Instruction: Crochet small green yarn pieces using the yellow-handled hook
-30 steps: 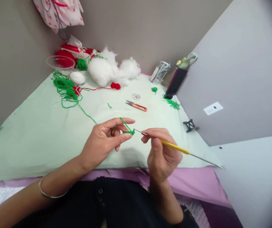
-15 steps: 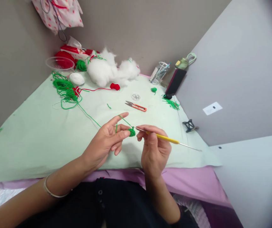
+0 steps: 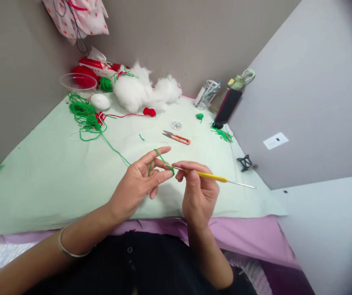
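My left hand pinches a small green crochet piece between thumb and fingers, and most of it is hidden behind the thumb. Green yarn loops over my raised left index finger and runs down to the piece. A yellow-handled crochet hook is gripped in my right hand, its metal tip at the green piece and the yarn. The hook's other thin end points to the right. From my left hand a strand leads back to a tangle of green yarn at the left.
Orange thread snips lie beyond my hands, beside a small clear dish. White stuffing and a white yarn ball sit farther back. A phone leans at the right near green yarn scraps.
The hook has moved slightly left, its tip now past the edge of the green piece. My left thumb and index finger have shifted right, covering more of the piece.
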`<state>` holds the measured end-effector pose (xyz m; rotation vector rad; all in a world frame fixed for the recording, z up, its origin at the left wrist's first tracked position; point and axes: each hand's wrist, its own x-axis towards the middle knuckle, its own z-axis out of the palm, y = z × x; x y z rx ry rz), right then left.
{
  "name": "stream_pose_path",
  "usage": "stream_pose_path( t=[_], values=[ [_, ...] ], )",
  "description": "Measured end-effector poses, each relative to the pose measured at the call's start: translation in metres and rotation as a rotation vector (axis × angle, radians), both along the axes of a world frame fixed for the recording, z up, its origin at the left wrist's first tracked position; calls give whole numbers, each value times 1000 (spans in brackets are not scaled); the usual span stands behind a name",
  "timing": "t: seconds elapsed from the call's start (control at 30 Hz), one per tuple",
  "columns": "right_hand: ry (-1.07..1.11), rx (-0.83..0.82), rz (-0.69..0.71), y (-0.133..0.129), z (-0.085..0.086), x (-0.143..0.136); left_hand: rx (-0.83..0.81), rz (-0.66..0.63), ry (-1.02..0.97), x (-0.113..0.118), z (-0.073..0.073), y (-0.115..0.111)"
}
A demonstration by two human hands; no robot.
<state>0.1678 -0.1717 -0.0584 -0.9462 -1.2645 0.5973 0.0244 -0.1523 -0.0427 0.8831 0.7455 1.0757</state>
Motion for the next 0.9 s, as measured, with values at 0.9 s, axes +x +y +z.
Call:
stream_pose_path(
  t=[0.9],
  values=[
    [313,-128,157,4,0,12,-60,-76,-98,-3,1,2]
  ],
)
